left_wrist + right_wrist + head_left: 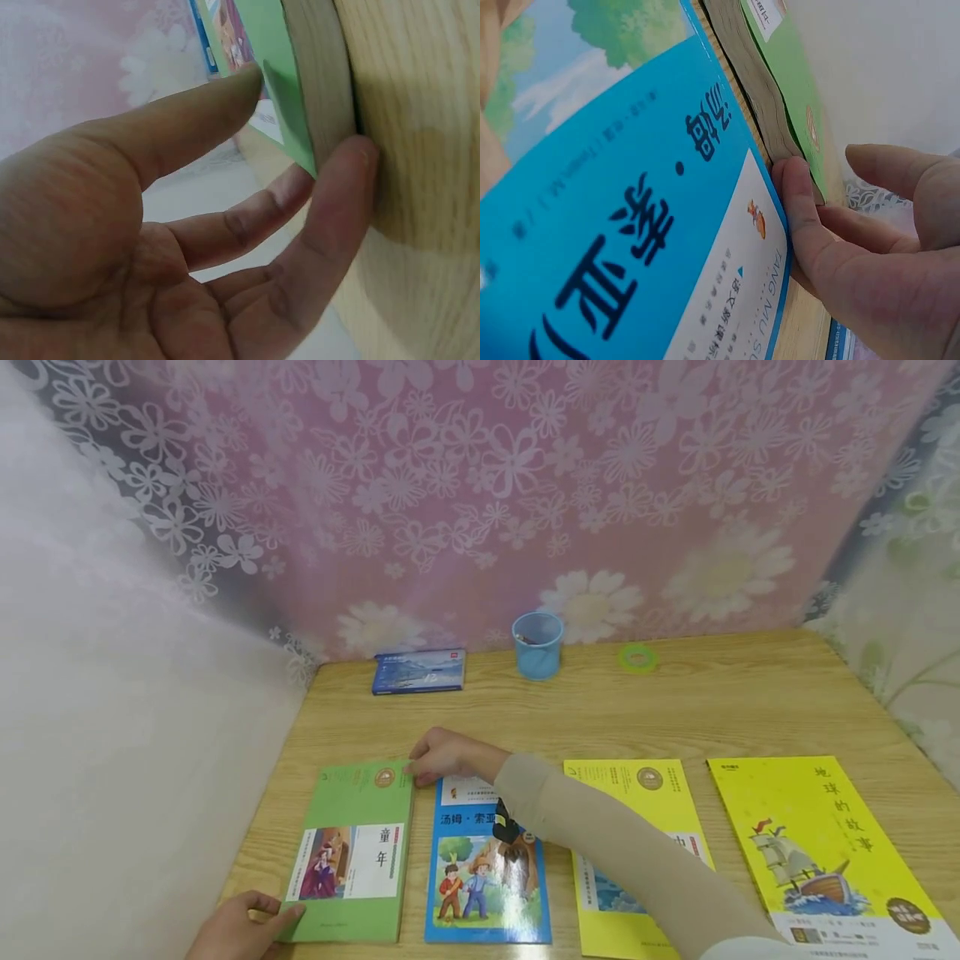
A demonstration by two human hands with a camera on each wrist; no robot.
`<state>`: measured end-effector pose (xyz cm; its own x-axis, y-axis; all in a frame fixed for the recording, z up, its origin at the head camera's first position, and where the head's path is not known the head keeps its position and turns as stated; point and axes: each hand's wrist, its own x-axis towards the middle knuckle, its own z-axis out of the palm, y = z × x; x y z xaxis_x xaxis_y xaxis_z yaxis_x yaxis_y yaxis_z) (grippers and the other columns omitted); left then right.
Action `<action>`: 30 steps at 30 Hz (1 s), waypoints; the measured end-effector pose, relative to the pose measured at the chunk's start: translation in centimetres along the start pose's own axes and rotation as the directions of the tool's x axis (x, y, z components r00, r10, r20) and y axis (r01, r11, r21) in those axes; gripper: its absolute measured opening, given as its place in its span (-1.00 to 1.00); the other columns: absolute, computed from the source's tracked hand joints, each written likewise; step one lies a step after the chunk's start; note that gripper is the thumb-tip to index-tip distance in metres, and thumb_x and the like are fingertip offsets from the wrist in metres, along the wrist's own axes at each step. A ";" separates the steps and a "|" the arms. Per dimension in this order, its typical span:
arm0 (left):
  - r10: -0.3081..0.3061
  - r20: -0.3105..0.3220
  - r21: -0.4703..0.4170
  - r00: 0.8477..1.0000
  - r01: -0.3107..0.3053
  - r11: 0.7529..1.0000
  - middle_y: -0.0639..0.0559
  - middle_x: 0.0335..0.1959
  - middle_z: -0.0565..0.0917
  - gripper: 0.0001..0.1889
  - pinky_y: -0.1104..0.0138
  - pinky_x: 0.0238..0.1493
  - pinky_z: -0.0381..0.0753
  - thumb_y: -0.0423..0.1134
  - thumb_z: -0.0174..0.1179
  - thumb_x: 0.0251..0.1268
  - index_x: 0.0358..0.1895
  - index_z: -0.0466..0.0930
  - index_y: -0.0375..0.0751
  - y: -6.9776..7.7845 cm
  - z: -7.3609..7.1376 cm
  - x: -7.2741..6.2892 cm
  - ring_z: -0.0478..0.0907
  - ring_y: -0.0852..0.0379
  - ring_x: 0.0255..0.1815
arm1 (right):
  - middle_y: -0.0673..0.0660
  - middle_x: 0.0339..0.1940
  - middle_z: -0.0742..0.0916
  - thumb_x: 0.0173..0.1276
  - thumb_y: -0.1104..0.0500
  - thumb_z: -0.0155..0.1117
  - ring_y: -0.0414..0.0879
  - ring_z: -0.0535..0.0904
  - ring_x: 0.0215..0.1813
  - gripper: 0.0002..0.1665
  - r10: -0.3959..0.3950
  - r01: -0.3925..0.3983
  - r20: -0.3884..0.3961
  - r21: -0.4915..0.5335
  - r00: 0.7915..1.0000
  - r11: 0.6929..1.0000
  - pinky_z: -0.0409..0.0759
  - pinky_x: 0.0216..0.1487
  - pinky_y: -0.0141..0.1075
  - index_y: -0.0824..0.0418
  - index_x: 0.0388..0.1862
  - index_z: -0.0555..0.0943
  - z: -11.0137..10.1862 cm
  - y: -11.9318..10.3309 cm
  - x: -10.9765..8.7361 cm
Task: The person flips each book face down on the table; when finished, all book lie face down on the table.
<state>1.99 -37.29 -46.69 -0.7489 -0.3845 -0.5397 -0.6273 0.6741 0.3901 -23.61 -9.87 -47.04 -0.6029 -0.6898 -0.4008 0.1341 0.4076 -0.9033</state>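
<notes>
A thick green book lies at the left of a row of books. My left hand is at its lower left corner. In the left wrist view the thumb presses on the green cover and a fingertip sits low against the page edge, pinching the corner. At the upper right corner is my right hand. In the right wrist view its fingertips touch the page edge, while the thumb stands off the cover. A blue book lies just right of the green one, under the right forearm.
Two yellow books lie farther right, the nearer partly covered by the right sleeve. Along the back stand a blue pen cup, a flat blue booklet and a green tape roll. A white wall borders the left.
</notes>
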 end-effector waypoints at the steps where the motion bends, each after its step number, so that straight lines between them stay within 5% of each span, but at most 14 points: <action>1: 0.001 0.007 -0.015 1.000 -0.001 1.000 -0.11 -0.35 0.74 -0.23 0.17 -0.30 0.69 0.33 0.39 0.26 -0.02 0.59 -0.46 -0.2 0.0 0.1 0.74 0.08 -0.41 | 0.39 0.24 0.72 0.50 0.25 0.37 0.11 0.80 0.08 -0.43 0.001 -0.001 -0.010 -0.003 1.000 1.000 0.77 0.17 -0.14 0.52 0.38 0.52 0.1 0.1 0.0; 5: -0.021 0.041 -0.084 0.999 0.025 0.996 -0.20 -0.28 0.73 -0.25 0.16 -0.28 0.73 0.22 0.45 0.27 0.05 0.54 -0.51 -0.8 0.3 0.6 0.76 0.05 -0.37 | 0.37 0.19 0.75 0.47 0.30 0.38 0.08 0.83 -0.01 -0.50 0.004 -0.005 -0.058 -0.017 0.998 1.000 0.80 0.09 -0.15 0.49 0.32 0.58 0.4 0.2 0.2; 15: -0.060 0.082 -0.143 0.995 0.071 0.987 -0.20 -0.25 0.73 -0.06 0.18 -0.23 0.77 0.33 0.47 0.11 0.12 0.53 -0.60 -1.2 -0.2 1.1 0.75 0.08 -0.31 | 0.35 0.14 0.76 0.42 0.38 0.40 0.08 0.85 -0.13 -0.56 0.009 -0.008 -0.151 0.005 0.989 1.000 0.83 -0.06 -0.20 0.45 0.24 0.63 1.1 0.2 0.2; 26: 0.056 0.051 -0.161 0.997 -0.047 0.986 -0.02 -0.28 0.80 -0.34 0.26 -0.21 0.76 0.06 0.43 0.36 0.12 0.58 -0.56 -1.8 -0.4 1.2 0.73 0.10 -0.25 | 0.32 -0.10 0.83 0.44 0.42 0.35 0.16 0.85 -0.13 -0.61 0.004 0.011 -0.150 0.098 0.989 0.995 0.84 -0.07 -0.17 0.43 0.22 0.66 0.6 0.1 0.3; 30: 0.062 0.038 -0.203 0.997 -0.053 0.978 0.00 -0.22 0.80 -0.26 0.31 -0.20 0.75 0.09 0.44 0.33 0.22 0.53 -0.56 -1.9 -1.1 0.8 0.73 0.11 -0.18 | 0.34 -0.06 0.82 0.45 0.42 0.33 0.21 0.84 -0.07 -0.62 -0.001 0.020 -0.139 0.136 0.990 0.990 0.83 -0.03 -0.14 0.41 0.23 0.67 0.2 0.0 -0.1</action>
<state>2.33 -39.60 -47.06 -0.7779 -0.3179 -0.5420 -0.6168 0.5515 0.5617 -23.38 -9.92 -47.06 -0.7067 -0.6001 -0.3748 0.2280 0.3084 -0.9235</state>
